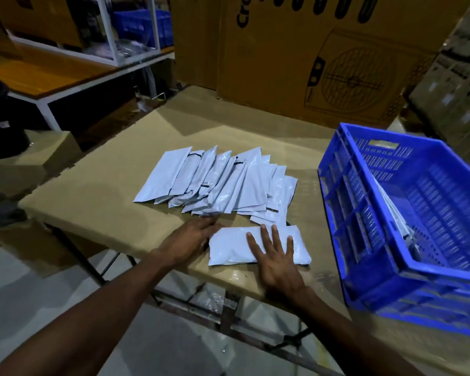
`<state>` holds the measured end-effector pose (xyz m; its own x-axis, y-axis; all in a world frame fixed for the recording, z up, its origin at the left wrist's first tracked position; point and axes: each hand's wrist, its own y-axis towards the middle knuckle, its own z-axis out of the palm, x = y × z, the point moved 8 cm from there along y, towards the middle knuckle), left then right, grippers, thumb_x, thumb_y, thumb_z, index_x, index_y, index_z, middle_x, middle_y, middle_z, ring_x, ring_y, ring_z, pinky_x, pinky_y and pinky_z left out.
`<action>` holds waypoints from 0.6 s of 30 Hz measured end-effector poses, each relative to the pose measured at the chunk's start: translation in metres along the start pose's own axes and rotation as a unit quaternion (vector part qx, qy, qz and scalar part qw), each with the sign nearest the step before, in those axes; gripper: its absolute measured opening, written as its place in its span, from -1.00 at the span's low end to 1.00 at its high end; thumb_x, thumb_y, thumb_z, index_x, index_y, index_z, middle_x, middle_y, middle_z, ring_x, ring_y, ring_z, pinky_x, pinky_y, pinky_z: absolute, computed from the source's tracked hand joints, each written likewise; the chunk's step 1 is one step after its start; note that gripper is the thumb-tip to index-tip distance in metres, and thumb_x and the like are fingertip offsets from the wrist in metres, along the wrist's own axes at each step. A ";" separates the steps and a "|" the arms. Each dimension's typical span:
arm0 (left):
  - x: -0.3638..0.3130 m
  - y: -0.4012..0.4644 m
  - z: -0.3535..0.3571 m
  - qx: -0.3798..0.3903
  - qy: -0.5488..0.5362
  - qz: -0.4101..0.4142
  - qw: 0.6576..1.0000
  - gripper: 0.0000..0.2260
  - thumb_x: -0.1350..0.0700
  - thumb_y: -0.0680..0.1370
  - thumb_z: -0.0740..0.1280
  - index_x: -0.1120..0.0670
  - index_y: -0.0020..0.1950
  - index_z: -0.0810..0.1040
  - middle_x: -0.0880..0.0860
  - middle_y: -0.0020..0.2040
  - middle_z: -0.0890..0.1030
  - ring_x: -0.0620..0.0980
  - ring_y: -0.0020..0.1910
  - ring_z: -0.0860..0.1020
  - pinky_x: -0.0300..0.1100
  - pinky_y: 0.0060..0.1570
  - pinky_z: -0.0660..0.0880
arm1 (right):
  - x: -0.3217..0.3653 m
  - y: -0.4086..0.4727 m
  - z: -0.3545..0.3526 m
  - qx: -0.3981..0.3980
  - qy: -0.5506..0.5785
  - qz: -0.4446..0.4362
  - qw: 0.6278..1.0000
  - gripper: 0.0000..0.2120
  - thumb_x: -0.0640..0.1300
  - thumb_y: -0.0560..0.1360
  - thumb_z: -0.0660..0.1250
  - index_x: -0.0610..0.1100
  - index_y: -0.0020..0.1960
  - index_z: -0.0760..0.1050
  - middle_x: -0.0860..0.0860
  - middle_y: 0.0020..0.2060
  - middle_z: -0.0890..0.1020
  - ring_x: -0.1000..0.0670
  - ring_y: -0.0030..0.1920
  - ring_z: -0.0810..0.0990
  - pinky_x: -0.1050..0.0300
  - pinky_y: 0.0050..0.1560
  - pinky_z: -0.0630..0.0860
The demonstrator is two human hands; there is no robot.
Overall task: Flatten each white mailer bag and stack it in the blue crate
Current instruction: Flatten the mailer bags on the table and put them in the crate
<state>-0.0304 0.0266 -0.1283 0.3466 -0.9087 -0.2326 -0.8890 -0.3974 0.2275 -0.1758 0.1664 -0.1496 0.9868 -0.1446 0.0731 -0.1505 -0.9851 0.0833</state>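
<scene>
Left arm: bare from forearm to left grip (pixel 193 237), no sleeve visible
Right arm: bare to right grip (pixel 276 260), fingers unadorned

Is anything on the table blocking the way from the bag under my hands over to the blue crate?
Nothing visible does. The mailer bag lies under the right hand, and bare table separates it from the blue crate to its right.

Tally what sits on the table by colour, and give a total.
White: about 13, being 1 mailer bag under the hands and roughly 12 in the fanned pile; overlaps hide the exact number.
Blue: 1 crate.
Total: about 14, not counting the bags already inside the crate.
</scene>
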 end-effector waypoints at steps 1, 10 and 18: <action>0.000 -0.001 -0.008 -0.018 0.002 -0.014 1.000 -0.48 0.28 0.42 0.47 0.06 0.38 0.57 0.13 0.44 0.50 0.16 0.28 0.57 -0.07 0.13 0.54 | 0.002 0.000 0.001 -0.008 -0.002 0.017 1.000 -0.31 -0.19 0.43 -0.03 -0.02 0.58 0.10 -0.23 0.55 0.13 -0.34 0.54 0.01 -0.51 0.36 0.05; -0.083 0.049 -0.005 -0.022 0.018 -0.028 0.999 -0.57 0.00 0.59 0.17 0.21 0.32 0.55 0.22 0.29 0.60 0.21 0.29 0.54 0.05 0.33 0.41 | 0.004 -0.005 -0.028 -0.131 0.011 0.013 0.991 -0.49 -0.02 0.44 0.12 -0.09 0.35 0.47 -0.15 0.33 0.53 -0.21 0.36 0.48 -0.36 0.33 0.24; -0.086 0.034 0.047 0.047 0.106 -0.133 0.984 -0.40 -0.17 0.65 -0.08 0.13 0.56 0.33 0.12 0.53 0.38 0.13 0.51 0.31 0.14 0.49 0.21 | -0.028 0.007 -0.019 -0.102 -0.015 0.025 0.994 -0.53 0.03 0.64 -0.03 -0.10 0.39 0.48 -0.01 0.41 0.47 -0.08 0.44 0.40 -0.29 0.37 0.29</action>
<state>-0.1051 0.0975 -0.1451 0.6164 -0.7846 -0.0671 -0.7790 -0.6200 0.0936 -0.2057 0.1658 -0.1318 0.9787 -0.1985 0.0522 -0.2051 -0.9378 0.2802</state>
